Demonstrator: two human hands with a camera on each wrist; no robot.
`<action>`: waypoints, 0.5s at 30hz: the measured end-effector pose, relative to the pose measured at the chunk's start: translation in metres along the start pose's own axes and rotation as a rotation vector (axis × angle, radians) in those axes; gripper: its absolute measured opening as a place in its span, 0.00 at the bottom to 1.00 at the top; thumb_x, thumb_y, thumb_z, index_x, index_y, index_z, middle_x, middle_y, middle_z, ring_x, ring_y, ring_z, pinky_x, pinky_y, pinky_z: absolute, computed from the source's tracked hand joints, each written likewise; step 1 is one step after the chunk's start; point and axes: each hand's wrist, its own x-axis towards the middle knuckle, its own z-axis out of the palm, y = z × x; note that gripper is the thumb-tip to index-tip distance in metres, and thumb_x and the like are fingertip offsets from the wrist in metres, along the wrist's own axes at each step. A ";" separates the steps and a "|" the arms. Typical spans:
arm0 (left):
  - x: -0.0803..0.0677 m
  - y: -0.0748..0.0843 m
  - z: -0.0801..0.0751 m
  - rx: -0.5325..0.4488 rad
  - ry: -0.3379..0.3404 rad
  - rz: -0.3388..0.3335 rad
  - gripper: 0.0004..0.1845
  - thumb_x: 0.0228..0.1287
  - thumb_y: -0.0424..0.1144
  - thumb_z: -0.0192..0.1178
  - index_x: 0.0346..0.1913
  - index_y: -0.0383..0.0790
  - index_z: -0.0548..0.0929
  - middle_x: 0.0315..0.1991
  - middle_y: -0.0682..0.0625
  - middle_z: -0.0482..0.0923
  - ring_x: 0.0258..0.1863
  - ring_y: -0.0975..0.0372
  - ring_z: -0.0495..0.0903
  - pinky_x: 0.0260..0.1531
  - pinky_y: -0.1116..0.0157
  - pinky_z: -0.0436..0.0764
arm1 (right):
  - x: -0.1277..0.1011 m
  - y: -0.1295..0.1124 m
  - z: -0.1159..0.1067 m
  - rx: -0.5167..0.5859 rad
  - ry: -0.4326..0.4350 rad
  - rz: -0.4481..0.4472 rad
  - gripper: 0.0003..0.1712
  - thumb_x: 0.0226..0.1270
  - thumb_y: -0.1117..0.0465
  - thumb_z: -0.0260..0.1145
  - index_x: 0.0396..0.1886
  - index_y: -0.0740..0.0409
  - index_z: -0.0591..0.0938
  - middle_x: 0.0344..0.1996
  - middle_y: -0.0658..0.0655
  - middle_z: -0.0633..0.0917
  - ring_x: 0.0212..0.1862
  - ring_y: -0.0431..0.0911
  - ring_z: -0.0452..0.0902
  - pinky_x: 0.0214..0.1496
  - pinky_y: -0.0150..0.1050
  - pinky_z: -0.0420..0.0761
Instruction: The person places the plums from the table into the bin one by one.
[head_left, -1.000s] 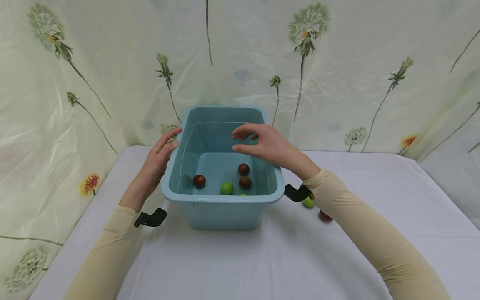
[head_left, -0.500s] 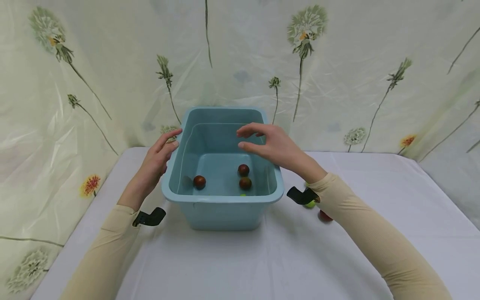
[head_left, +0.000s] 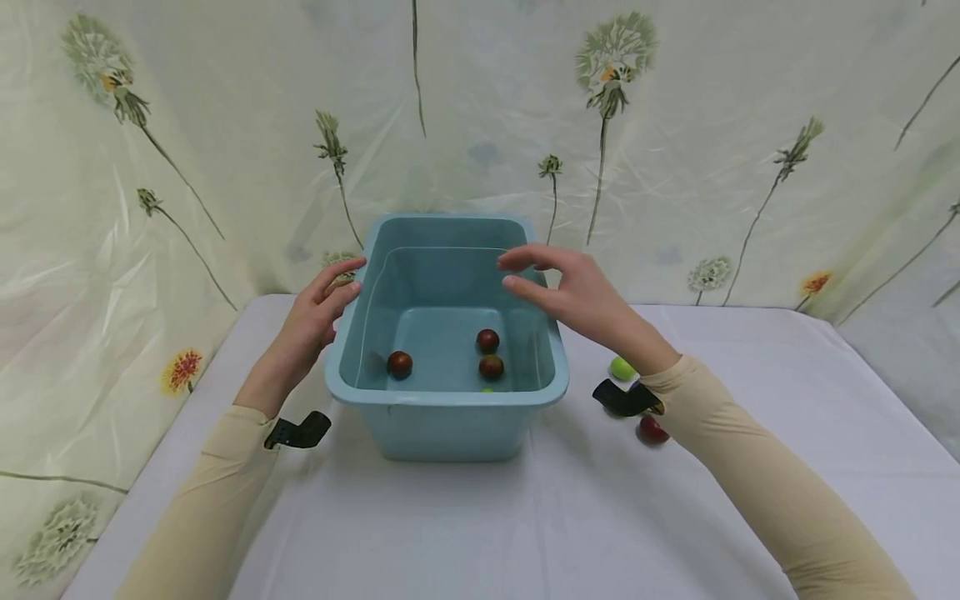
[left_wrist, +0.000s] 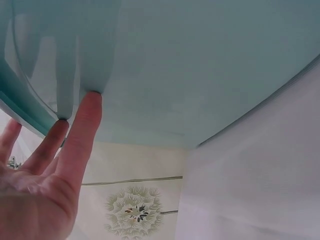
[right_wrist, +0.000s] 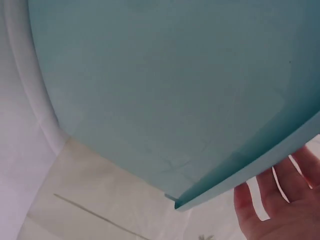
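A dandelion-print sheet (head_left: 480,100) hangs behind your white-covered tabletop (head_left: 420,533). Your left grip (head_left: 303,325), spread, touches the blue plastic tub (head_left: 446,427) just right of it. Your right grip (head_left: 581,287), also spread, hovers by the tub's right rim; three dark red fruits (head_left: 400,364) lie inside, below and left of it, a green fruit (head_left: 622,368) outside, below and right.

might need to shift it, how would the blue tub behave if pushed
The blue tub is likely stiff, since it stands without sagging. The balls inside, being round and loose, would probably roll around.
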 end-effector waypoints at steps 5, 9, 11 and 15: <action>0.002 0.001 0.000 0.011 -0.007 0.017 0.27 0.74 0.54 0.52 0.73 0.60 0.65 0.67 0.45 0.66 0.63 0.49 0.69 0.48 0.51 0.78 | -0.009 0.007 -0.007 -0.010 0.021 0.007 0.19 0.70 0.49 0.66 0.57 0.47 0.82 0.52 0.45 0.83 0.56 0.42 0.74 0.59 0.50 0.71; 0.001 0.003 0.000 0.014 -0.009 0.009 0.26 0.74 0.54 0.52 0.71 0.58 0.68 0.66 0.46 0.67 0.62 0.50 0.70 0.46 0.55 0.79 | -0.018 0.012 -0.013 -0.012 0.044 0.027 0.19 0.70 0.49 0.65 0.57 0.48 0.82 0.51 0.46 0.83 0.56 0.42 0.75 0.59 0.50 0.70; 0.001 0.003 0.000 0.014 -0.010 0.002 0.26 0.73 0.54 0.53 0.71 0.57 0.68 0.67 0.47 0.66 0.63 0.50 0.69 0.47 0.54 0.78 | -0.023 0.016 -0.016 -0.021 0.058 0.042 0.19 0.70 0.48 0.65 0.57 0.47 0.82 0.51 0.45 0.83 0.56 0.41 0.74 0.58 0.49 0.71; 0.000 0.004 -0.001 0.025 -0.020 -0.008 0.27 0.74 0.55 0.52 0.72 0.57 0.67 0.68 0.47 0.65 0.64 0.50 0.68 0.49 0.51 0.77 | -0.033 0.023 -0.025 -0.021 0.085 0.060 0.20 0.70 0.47 0.65 0.57 0.48 0.82 0.51 0.43 0.83 0.56 0.40 0.75 0.57 0.47 0.72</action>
